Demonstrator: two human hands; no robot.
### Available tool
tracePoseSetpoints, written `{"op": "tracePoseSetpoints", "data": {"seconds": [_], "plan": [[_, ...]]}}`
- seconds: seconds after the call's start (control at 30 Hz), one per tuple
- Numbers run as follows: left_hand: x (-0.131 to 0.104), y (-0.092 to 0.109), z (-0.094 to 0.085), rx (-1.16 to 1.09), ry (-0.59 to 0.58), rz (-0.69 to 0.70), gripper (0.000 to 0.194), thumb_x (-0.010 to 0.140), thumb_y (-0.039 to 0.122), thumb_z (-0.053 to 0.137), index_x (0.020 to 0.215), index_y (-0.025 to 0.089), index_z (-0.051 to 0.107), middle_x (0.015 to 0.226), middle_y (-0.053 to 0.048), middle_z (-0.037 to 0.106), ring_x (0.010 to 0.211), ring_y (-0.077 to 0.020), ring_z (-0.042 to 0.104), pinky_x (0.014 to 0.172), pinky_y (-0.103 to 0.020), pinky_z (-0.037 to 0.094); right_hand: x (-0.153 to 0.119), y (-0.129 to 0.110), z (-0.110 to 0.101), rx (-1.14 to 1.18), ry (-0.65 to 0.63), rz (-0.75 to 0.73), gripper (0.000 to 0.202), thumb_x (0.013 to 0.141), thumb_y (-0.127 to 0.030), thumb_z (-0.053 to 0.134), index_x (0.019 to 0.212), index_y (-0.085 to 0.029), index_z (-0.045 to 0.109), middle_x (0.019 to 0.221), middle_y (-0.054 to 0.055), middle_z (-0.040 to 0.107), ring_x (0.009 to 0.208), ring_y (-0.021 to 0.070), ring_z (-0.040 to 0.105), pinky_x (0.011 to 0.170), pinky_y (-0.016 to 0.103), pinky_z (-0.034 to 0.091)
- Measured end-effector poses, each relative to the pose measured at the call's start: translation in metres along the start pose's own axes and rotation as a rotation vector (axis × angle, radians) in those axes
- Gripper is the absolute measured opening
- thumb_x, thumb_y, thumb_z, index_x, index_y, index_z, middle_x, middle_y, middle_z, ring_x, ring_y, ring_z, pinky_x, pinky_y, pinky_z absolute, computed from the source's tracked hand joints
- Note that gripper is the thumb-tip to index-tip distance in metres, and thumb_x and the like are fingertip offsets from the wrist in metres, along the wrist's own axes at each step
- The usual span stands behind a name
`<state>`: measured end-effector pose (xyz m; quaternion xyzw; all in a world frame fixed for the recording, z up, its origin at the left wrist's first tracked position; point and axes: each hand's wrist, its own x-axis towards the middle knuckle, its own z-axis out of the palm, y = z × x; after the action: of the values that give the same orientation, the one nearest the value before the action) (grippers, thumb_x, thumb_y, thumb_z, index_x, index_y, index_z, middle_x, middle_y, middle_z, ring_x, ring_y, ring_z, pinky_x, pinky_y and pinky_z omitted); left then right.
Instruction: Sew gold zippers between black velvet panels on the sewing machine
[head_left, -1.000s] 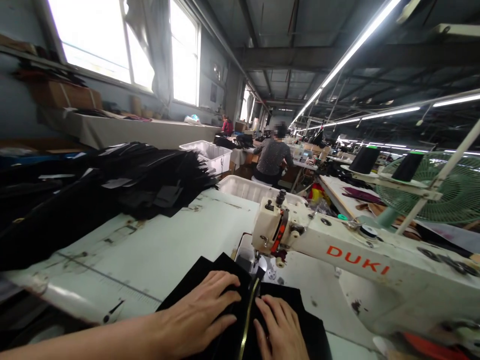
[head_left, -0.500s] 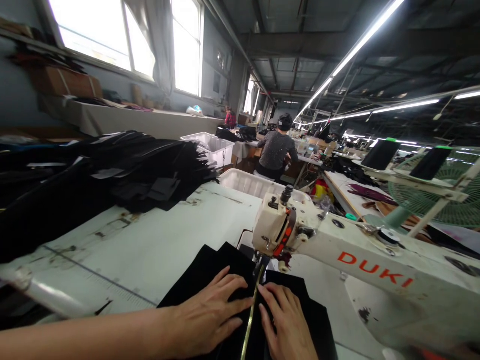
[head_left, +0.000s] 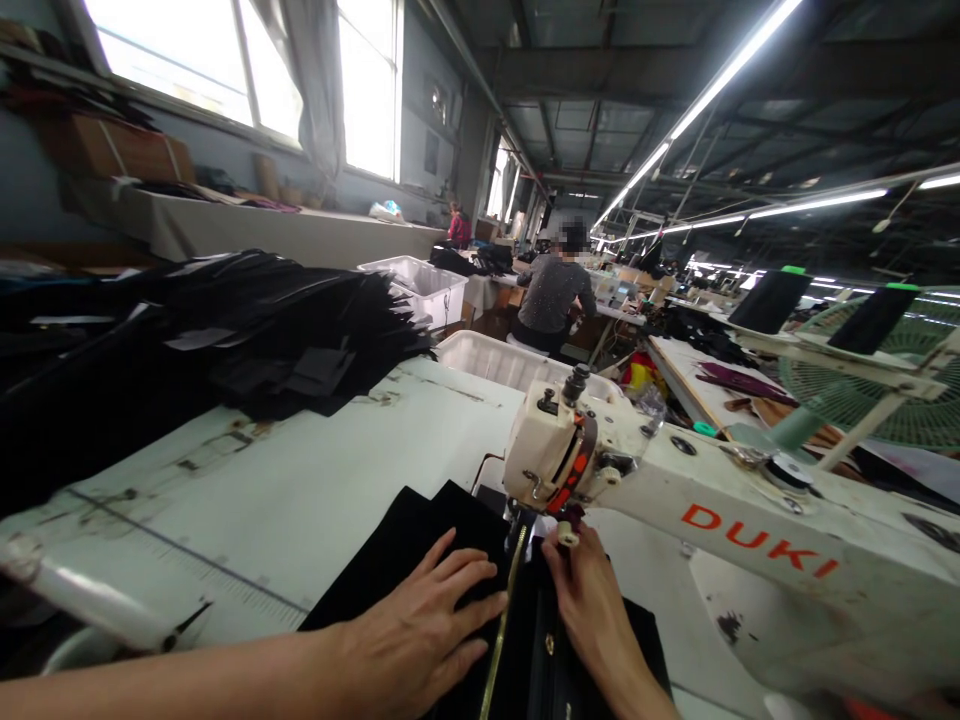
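Observation:
Black fabric [head_left: 405, 535] lies on the sewing machine bed, with a gold-toothed zipper [head_left: 504, 625] running down from the presser foot. My left hand [head_left: 427, 610] rests flat on the fabric left of the zipper, fingers spread. Close to the needle area, my right hand [head_left: 589, 590] is bent with thumb and fingers together at the fabric, right of the zipper; its fingertips are partly hidden by the head of the sewing machine [head_left: 551, 450]. A small white patch shows beside those fingertips. A gold zipper pull [head_left: 550, 643] shows on the fabric near my right wrist.
A heap of black fabric pieces [head_left: 300, 330] covers the table's far left. White plastic bins [head_left: 487, 355] stand beyond the table edge. Black thread cones [head_left: 772, 300] and a green fan [head_left: 885, 380] are at right. A co-worker [head_left: 553, 295] sits ahead, facing away.
My right hand has moved forward from lying on the fabric beside the zipper to the presser foot, uncovering the zipper pull. My left hand stays in nearly the same place.

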<state>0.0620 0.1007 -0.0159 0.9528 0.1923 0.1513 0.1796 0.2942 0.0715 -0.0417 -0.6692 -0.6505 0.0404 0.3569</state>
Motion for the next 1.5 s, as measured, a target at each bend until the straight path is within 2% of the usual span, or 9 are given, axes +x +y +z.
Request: {"op": "tracePoseSetpoints", "data": {"seconds": [0.17,0.23,0.4,0.5,0.63,0.93,1.1,1.23,1.5], "plan": [[0.000,0.003,-0.003,-0.001,-0.005,-0.010,0.048,0.090,0.019,0.056,0.137,0.028,0.050,0.136,-0.009,0.055,0.130,-0.0293,0.048,0.116,-0.058,0.021,-0.005,0.008,-0.040,0.028,-0.040,0.105,0.030,0.099,-0.042,0.030,0.082,-0.025,0.048,0.056,-0.004,0.055,0.048,0.0156,0.055,0.049,0.025,0.046],[0.000,0.003,-0.002,-0.013,-0.022,-0.030,0.047,0.091,0.019,0.056,0.136,0.028,0.051,0.137,-0.009,0.054,0.132,-0.0294,0.046,0.115,-0.060,0.021,-0.013,0.011,-0.046,-0.001,-0.058,0.140,0.028,0.098,-0.043,0.033,0.083,-0.026,0.049,0.060,-0.003,0.058,0.051,0.0156,0.059,0.052,0.025,0.047],[0.000,-0.001,0.005,-0.142,-0.003,-0.120,0.029,0.087,0.019,0.063,0.116,0.020,0.056,0.135,-0.010,0.058,0.133,-0.0269,0.046,0.116,-0.059,0.019,-0.038,0.009,-0.034,-0.093,-0.066,0.020,0.025,0.094,-0.044,0.045,0.101,-0.026,0.060,0.097,0.004,0.066,0.072,0.0181,0.069,0.063,0.028,0.053],[0.003,-0.002,0.007,-0.143,0.008,-0.136,0.019,0.088,0.019,0.064,0.105,0.020,0.057,0.132,-0.010,0.060,0.131,-0.0260,0.048,0.117,-0.057,0.020,-0.041,-0.006,-0.016,-0.037,-0.094,0.002,0.018,0.089,-0.038,0.054,0.101,-0.026,0.061,0.098,0.004,0.064,0.081,0.0196,0.067,0.070,0.029,0.054],[0.006,0.000,0.006,-0.075,0.011,-0.110,0.027,0.088,0.017,0.062,0.115,0.021,0.057,0.127,-0.009,0.062,0.126,-0.0259,0.053,0.115,-0.057,0.025,-0.029,-0.024,0.000,0.014,-0.148,-0.004,0.013,0.088,-0.027,0.051,0.077,-0.024,0.058,0.084,0.003,0.062,0.080,0.0208,0.063,0.074,0.033,0.051],[0.005,0.002,-0.005,-0.028,-0.025,-0.072,0.038,0.090,0.017,0.058,0.128,0.025,0.059,0.131,-0.009,0.060,0.125,-0.0287,0.053,0.113,-0.058,0.027,-0.039,-0.013,-0.044,0.061,-0.302,-0.091,0.029,0.099,-0.037,0.039,0.077,-0.024,0.051,0.073,-0.001,0.058,0.066,0.0126,0.061,0.062,0.022,0.051],[0.007,0.006,-0.015,-0.047,-0.079,-0.081,0.037,0.088,0.018,0.060,0.125,0.025,0.057,0.139,-0.009,0.054,0.132,-0.0291,0.047,0.113,-0.062,0.022,-0.058,-0.001,-0.024,-0.318,-0.052,-0.363,0.026,0.099,-0.036,0.041,0.112,-0.022,0.060,0.111,0.008,0.069,0.099,0.0208,0.069,0.082,0.032,0.057],[0.006,0.004,-0.011,-0.040,-0.104,-0.052,0.048,0.089,0.023,0.060,0.135,0.025,0.047,0.145,-0.012,0.049,0.138,-0.0290,0.039,0.114,-0.065,0.014,-0.056,0.001,-0.002,-0.533,-0.012,-0.642,0.040,0.098,-0.033,0.040,0.132,-0.013,0.051,0.129,0.011,0.063,0.114,0.0262,0.064,0.085,0.042,0.058],[0.029,-0.024,-0.006,0.054,-0.048,-0.067,0.053,0.090,0.024,0.057,0.141,0.020,0.046,0.146,-0.017,0.047,0.137,-0.0334,0.040,0.110,-0.068,0.017,-0.018,0.007,0.007,-0.623,-0.039,-0.580,0.040,0.099,-0.031,0.038,0.132,-0.013,0.050,0.135,0.009,0.058,0.117,0.0268,0.062,0.090,0.054,0.056]]}}
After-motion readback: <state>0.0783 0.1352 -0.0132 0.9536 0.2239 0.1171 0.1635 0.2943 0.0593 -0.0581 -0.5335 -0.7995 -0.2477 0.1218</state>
